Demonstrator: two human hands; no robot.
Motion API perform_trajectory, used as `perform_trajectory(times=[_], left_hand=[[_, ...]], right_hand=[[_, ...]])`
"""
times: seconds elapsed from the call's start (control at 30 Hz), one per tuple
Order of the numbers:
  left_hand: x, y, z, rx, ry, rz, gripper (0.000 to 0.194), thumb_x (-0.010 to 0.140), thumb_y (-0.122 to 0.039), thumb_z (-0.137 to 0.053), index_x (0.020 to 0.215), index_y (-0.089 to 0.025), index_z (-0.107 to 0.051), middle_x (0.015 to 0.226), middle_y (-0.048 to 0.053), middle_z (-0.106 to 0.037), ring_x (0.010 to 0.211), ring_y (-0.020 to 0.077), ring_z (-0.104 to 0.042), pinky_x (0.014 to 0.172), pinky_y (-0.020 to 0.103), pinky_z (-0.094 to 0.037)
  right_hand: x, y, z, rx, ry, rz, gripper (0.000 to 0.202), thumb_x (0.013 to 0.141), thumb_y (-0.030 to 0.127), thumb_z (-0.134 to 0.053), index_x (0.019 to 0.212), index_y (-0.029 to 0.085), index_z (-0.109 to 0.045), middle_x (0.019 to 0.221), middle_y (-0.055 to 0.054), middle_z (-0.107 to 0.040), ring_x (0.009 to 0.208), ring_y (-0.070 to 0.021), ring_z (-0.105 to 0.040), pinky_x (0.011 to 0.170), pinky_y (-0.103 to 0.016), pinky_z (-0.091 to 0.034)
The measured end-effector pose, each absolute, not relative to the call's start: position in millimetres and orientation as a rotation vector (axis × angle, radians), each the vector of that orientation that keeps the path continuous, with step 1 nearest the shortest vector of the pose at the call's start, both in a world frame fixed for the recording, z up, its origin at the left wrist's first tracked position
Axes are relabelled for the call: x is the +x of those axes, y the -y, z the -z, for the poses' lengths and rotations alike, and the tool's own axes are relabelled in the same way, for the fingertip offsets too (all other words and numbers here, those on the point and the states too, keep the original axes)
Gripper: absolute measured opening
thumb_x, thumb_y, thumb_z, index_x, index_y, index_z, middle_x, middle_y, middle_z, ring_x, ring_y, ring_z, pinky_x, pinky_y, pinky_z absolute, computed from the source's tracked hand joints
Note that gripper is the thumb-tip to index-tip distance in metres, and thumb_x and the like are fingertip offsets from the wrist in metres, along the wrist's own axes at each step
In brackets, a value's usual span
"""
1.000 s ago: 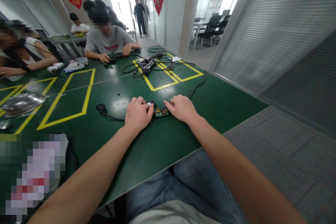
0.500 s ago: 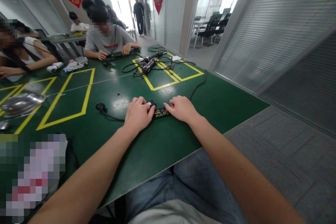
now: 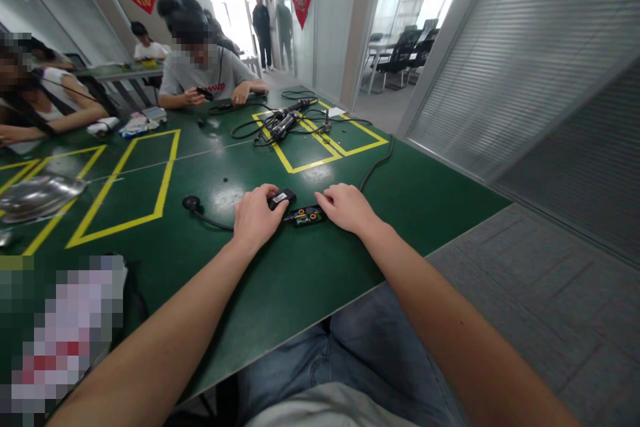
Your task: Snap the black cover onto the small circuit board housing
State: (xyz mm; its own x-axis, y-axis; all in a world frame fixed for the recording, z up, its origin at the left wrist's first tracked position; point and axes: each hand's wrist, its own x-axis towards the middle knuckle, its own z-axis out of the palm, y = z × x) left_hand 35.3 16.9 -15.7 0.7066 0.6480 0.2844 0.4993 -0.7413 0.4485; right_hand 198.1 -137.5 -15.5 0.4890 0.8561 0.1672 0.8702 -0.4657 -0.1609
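My left hand (image 3: pixel 254 215) is closed around a black plastic cover (image 3: pixel 283 196) with a small white label, tilted just above the green table. Right beside it lies an open black power adapter housing (image 3: pixel 306 215), its circuit board and round orange-ringed parts showing. My right hand (image 3: pixel 347 207) grips the right end of this housing, thumb along its near edge; most of its fingers are hidden behind the hand. The cover is apart from the housing. A black cord with a round plug (image 3: pixel 191 203) runs out to the left, under my left hand.
Electric screwdrivers (image 3: pixel 287 121) with tangled cables lie inside yellow tape outlines farther back. A metal dish (image 3: pixel 43 197) sits at the left, near a blurred-out packet (image 3: pixel 70 340). Across the table, a person (image 3: pixel 205 73) handles a black part. The table's front edge (image 3: pixel 350 303) borders my lap.
My left hand has shifted slightly left with the black cover, uncovering more of the housing's left end. My right hand stays almost still. The person opposite has raised a black part.
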Motion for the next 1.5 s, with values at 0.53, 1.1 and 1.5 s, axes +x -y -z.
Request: perform_trajectory(times=[0.53, 1.1, 1.5], left_hand=[[30, -8, 23, 2.747, -0.024, -0.689, 0.044, 0.106, -0.038, -0.069, 0.146, -0.022, -0.069, 0.123, 0.012, -0.077, 0.113, 0.0303, -0.068, 0.103, 0.05, -0.059], [31, -4, 17, 2.907, -0.029, -0.568, 0.035, 0.103, -0.038, -0.076, 0.133, -0.021, -0.079, 0.11, 0.011, -0.08, 0.1, 0.029, -0.069, 0.091, 0.046, -0.058], [31, -1, 23, 2.916, 0.002, -0.608, 0.032, 0.108, -0.039, -0.065, 0.133, -0.022, -0.077, 0.112, 0.012, -0.077, 0.101, 0.0291, -0.067, 0.095, 0.048, -0.059]], right_hand=[[200, 139, 18, -2.425, 1.418, 0.067, 0.057, 0.121, 0.037, -0.034, 0.099, 0.02, -0.084, 0.102, -0.012, -0.082, 0.101, -0.0271, -0.073, 0.081, -0.035, -0.041], [196, 139, 15, -2.449, 1.451, 0.067, 0.045, 0.113, 0.04, -0.052, 0.075, 0.021, -0.067, 0.089, -0.008, -0.075, 0.088, -0.0241, -0.063, 0.076, -0.036, -0.032], [185, 140, 14, -2.139, 1.348, 0.435, 0.032, 0.109, 0.033, -0.051, 0.083, 0.022, -0.068, 0.099, -0.011, -0.067, 0.103, -0.0285, -0.057, 0.089, -0.04, -0.04]])
